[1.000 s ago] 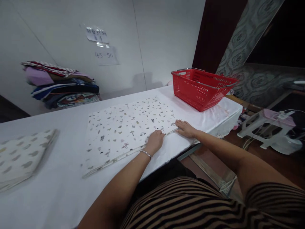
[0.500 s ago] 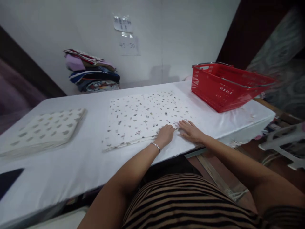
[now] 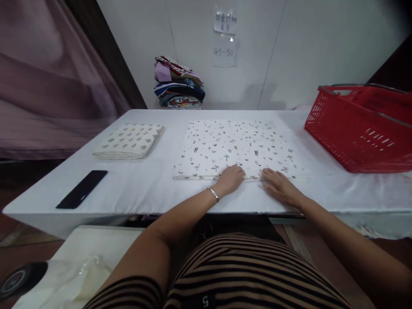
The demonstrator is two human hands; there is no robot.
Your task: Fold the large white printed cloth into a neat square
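Observation:
A folded white cloth (image 3: 222,146), printed with small dark palm-tree and plant-like motifs, lies flat on the white-covered table. At the middle of its near edge, my left hand (image 3: 231,179) has bent fingers pressed together on the layered fold; the thumb is hidden. To the right, my right hand (image 3: 281,186) rests palm down with fingers stretched out, fingertips touching the same edge. A narrow gap separates the two hands. A silver bracelet (image 3: 213,194) circles my left wrist.
Left on the table (image 3: 154,197) are a folded cream cloth (image 3: 130,139) with grey spots and a black phone-like slab (image 3: 82,189). A pile of folded fabrics (image 3: 180,88) stands behind. At right is a red basket (image 3: 350,133). A white surface (image 3: 93,244) sits below the front edge.
The view has swung left, bringing the whole dark slab into sight. Both hands have shifted left along the cloth's near edge, and the gap between them has widened.

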